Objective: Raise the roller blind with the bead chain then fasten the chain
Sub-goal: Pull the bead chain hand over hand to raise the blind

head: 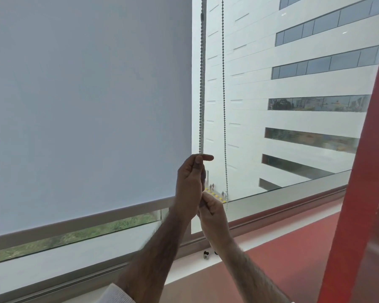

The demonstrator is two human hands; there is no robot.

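Note:
A pale grey roller blind (85,101) covers the left window almost to the sill, its bottom bar (79,219) slightly above the frame with a strip of glass showing below. A metal bead chain hangs to its right as two strands: the left strand (202,84) and the right strand (224,106). My left hand (189,186) is closed around the left strand, forefinger pointing right. My right hand (212,212) sits just below it, pinching the same strand. The loop's lowest part is hidden behind my hands.
A small metal chain holder (206,255) sits on the window frame below my hands. A red sill (282,243) runs along the right, and a red slanted column (363,171) stands at the far right. A white building shows through the glass.

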